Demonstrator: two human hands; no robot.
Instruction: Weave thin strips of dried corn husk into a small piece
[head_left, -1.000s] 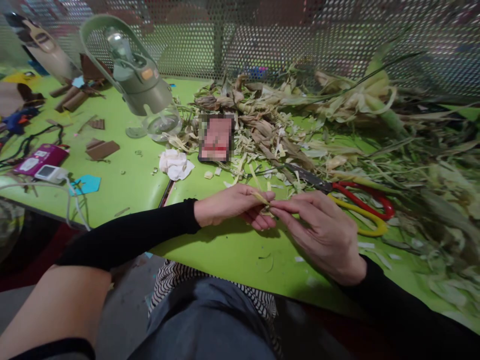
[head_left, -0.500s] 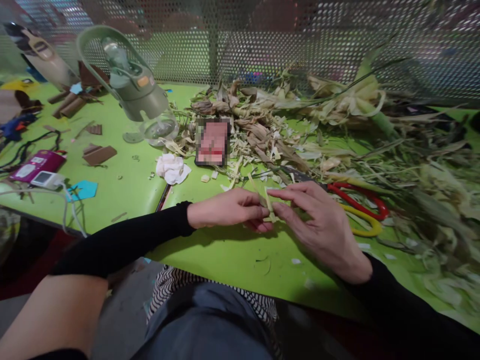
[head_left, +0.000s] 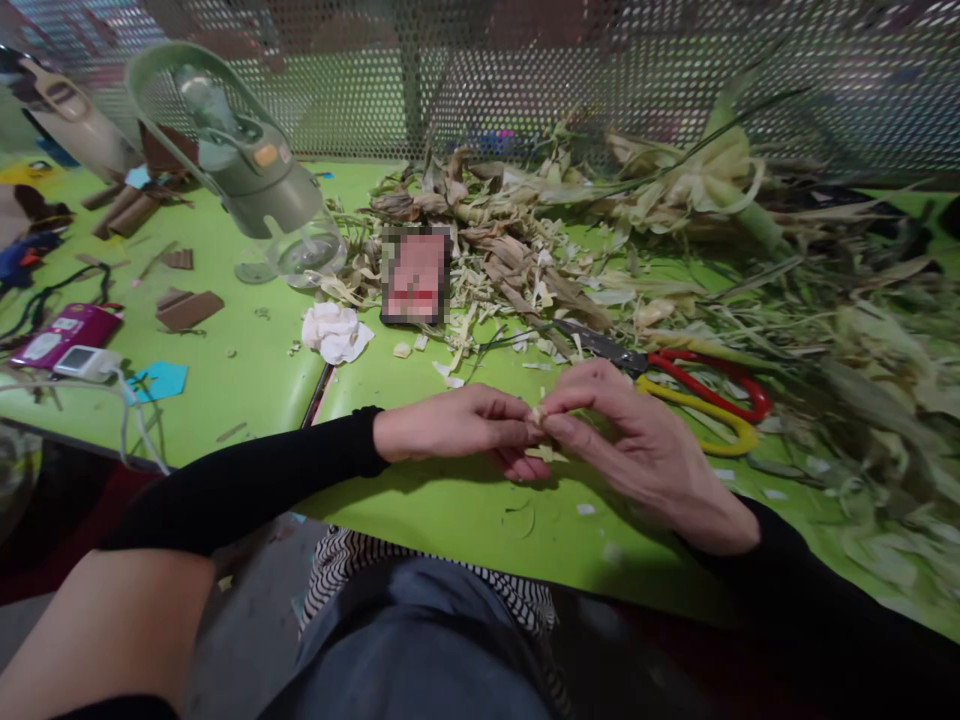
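Observation:
Between my two hands is a small piece of pale yellow-green corn husk, mostly covered by fingers. My left hand pinches it from the left side, thumb on top. From the right, my right hand pinches the same husk with thumb and forefinger, the fingertips of both hands almost touching. Just behind my right hand lie scissors with one red and one yellow handle, blades pointing left. A heap of dried and green corn husks spreads behind them.
On the green table are a phone, crumpled tissue, a water bottle, a purple box with a white charger and cable, and brown scraps. A perforated metal screen stands at the back.
My right fingers have closed onto the husk strip, which stood up between my hands before. It is now bunched at the fingertips. More of the scissors shows, and the view has shifted slightly.

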